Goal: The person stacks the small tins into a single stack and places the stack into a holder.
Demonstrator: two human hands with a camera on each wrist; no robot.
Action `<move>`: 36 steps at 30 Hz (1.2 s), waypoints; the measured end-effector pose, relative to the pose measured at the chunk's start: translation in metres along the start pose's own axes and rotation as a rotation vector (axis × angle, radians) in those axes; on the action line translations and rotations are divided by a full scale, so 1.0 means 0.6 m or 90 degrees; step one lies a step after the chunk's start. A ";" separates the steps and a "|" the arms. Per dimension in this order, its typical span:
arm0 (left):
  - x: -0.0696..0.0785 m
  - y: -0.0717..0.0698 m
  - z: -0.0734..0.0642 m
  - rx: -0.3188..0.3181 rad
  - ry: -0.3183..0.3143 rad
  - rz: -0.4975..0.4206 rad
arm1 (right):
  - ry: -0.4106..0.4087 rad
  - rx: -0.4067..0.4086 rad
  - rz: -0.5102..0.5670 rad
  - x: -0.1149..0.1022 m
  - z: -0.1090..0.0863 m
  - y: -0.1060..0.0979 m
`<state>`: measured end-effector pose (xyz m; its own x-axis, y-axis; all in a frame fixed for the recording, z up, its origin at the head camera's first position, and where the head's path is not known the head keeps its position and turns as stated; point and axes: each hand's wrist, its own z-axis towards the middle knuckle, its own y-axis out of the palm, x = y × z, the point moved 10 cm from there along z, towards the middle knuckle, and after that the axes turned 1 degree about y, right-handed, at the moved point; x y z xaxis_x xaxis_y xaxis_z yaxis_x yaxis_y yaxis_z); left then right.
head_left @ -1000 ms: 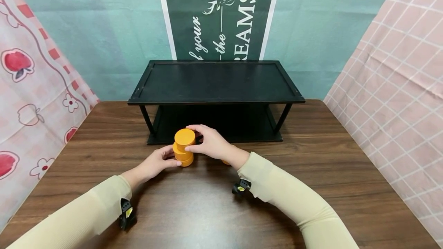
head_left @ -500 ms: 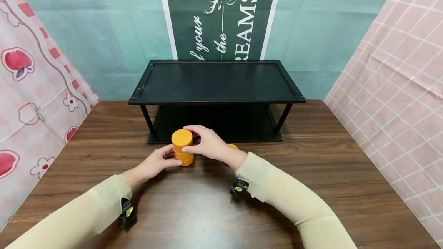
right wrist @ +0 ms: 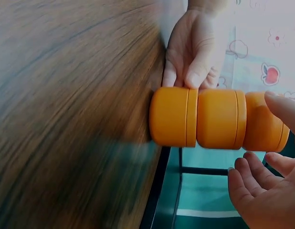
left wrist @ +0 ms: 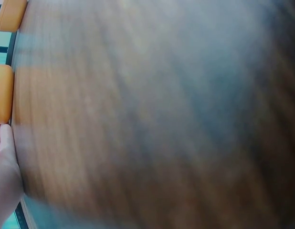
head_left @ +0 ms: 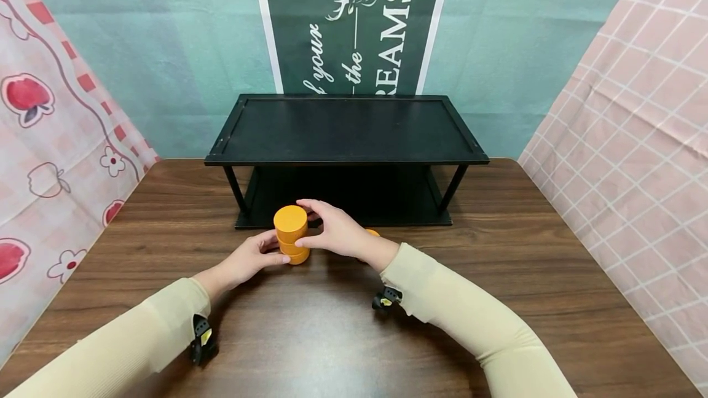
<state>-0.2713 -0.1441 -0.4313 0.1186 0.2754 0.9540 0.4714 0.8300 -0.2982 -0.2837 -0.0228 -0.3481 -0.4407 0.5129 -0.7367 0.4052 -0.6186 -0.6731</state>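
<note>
Head view first: a stack of three orange jars (head_left: 287,248) stands upright on the wooden table (head_left: 310,336), just in front of the black shelf (head_left: 354,131). Left hand (head_left: 249,261) has the bottom jar (head_left: 300,258) between thumb and fingers, steadying it I think. Right hand (head_left: 338,231) is spread loosely about the top jar (head_left: 290,220) — looks more like guarding than gripping to me, though fingertip contact is hard to call. So three are piled up, and a fourth jar (head_left: 372,232) sits off the stack, half hidden behind the right wrist. If that one counts, I'd say one's left. Only readable writing is on the green banner (head_left: 354,29), sideways: "your", "the" and "REAMS" (D not visible), plus a deer head.

Left wrist cam's mostly blurry tabletop, with the left fingers against one orange jar at the edge and another orange jar well apart from it.

Right wrist cam's the good one: all three jars lined up pretty straight, each with a lid seam — no label or brand on the sides facing us. Right thumb overlaps the top jar, fingers just beside it.
</note>
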 end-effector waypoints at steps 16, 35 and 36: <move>-0.002 -0.003 0.000 0.003 0.001 0.007 | -0.034 0.036 -0.046 -0.009 -0.003 -0.009; 0.003 0.000 -0.002 0.005 -0.004 0.010 | -0.024 0.039 -0.045 0.000 -0.018 -0.019; 0.003 0.000 -0.002 0.005 -0.004 0.014 | -0.023 0.036 -0.043 0.003 -0.020 -0.020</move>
<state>-0.2700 -0.1445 -0.4298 0.1237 0.2969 0.9469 0.4613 0.8276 -0.3198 -0.2793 -0.0074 -0.3422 -0.4940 0.5341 -0.6861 0.3277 -0.6165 -0.7159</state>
